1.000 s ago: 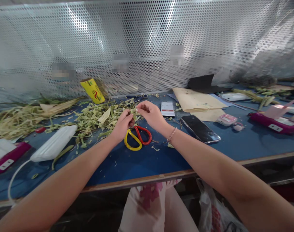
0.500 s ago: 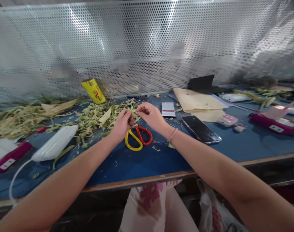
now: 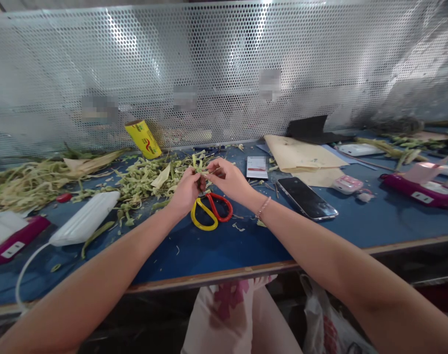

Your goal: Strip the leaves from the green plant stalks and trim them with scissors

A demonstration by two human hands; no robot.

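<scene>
Here, left hand [image 3: 189, 189] and right hand [image 3: 227, 179] pinch a green sprig [image 3: 199, 162] mid-frame. Its tips point upward, long axis unclear.

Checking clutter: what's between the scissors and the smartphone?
Head view: the right wrist, wearing a bracelet, crosses between scissors and smartphone; small plant scraps lie there too.

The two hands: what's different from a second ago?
The right hand dipped slightly, its fingertips now nearer the left hand. Any grip taken or released on the plant pieces is too small to tell. The left hand barely moved; the scissors and phone stayed put.
</scene>
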